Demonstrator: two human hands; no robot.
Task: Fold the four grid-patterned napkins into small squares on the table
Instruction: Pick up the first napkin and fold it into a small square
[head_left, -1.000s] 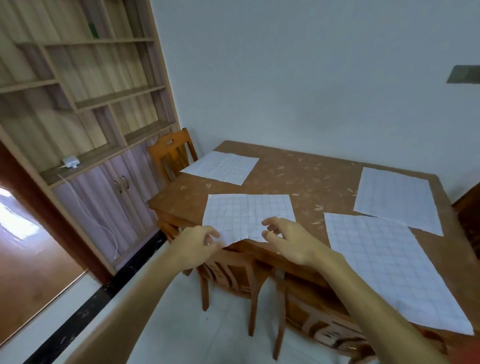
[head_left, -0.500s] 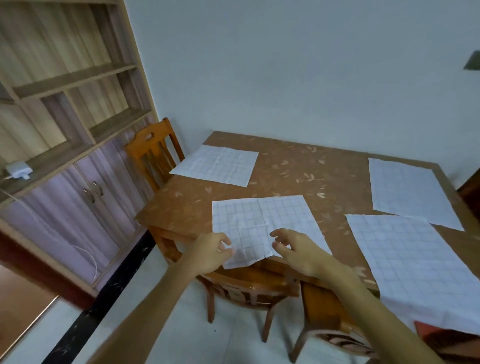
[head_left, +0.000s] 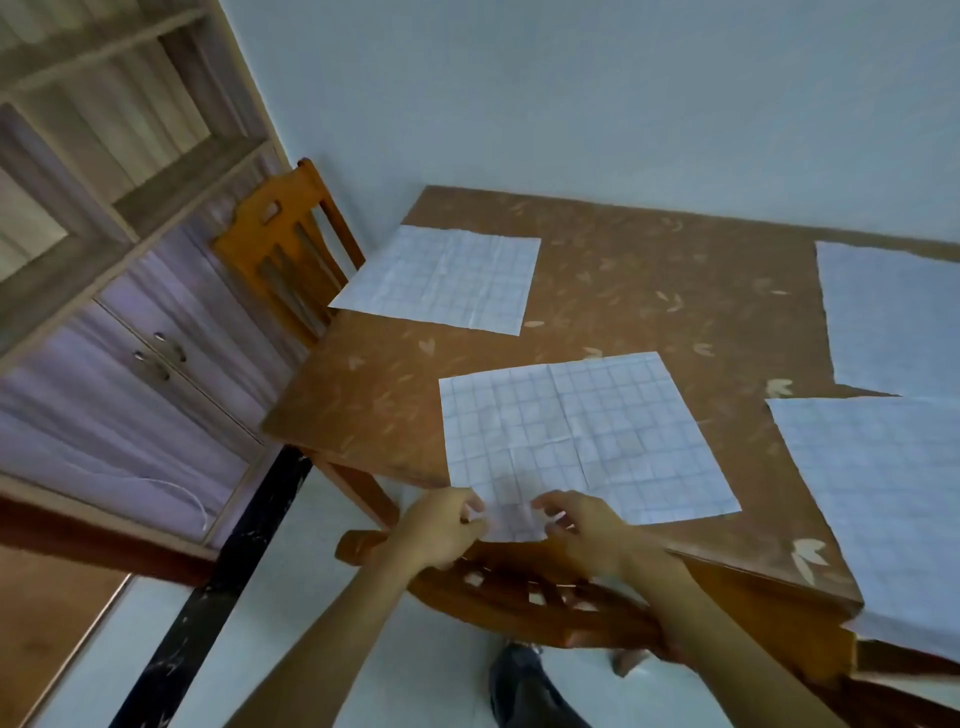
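Near edge first: my left hand (head_left: 447, 525) and my right hand (head_left: 589, 530) sat close together, each pinching the overhanging lip of the first napkin (head_left: 582, 441). The rest of it lay flat just beyond my fingers on the table (head_left: 649, 301). It looked paper-thin, light and limp, and I judged it easy to tear, so a gentle grip at the corners seemed best. Right of my right hand lay the second napkin (head_left: 872, 499). Farther out were the third napkin (head_left: 893, 317) and, beyond my left hand, the fourth napkin (head_left: 447, 280). All were unfolded.
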